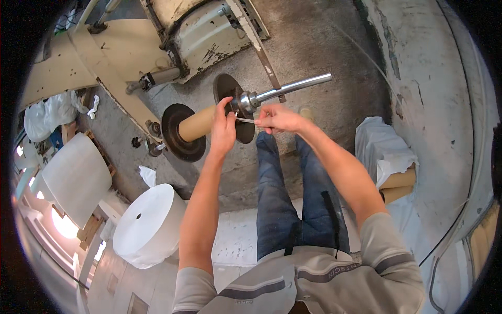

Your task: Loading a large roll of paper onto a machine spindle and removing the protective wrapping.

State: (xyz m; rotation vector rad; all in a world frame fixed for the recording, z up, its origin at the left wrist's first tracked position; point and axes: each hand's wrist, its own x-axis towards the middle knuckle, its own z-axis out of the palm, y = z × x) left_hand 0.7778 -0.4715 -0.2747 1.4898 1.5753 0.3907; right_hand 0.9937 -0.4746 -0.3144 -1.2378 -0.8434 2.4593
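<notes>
A brown cardboard tube point(198, 124) lies across a shaft between two dark round discs, the near-left disc point(183, 149) and the farther disc point(226, 86). To its right are a metal collar point(247, 103) and a shiny steel shaft point(303, 86). My left hand point(224, 130) is at the tube's right end, thumb and fingers curled by the disc's hub; what the fingertips grip is hidden. My right hand point(280, 119) pinches a thin pale rod point(246, 121), which runs left toward the hub, close to my left thumb. Its exact kind is unclear.
A beige machine frame point(104, 68) stands at the far left, its arm point(256, 42) reaching the shaft. White rolls point(146, 225) stand at left. Covered brown tubes point(397, 180) lie at right beside a worn wall point(429, 94). My legs point(277, 204) are close below the shaft.
</notes>
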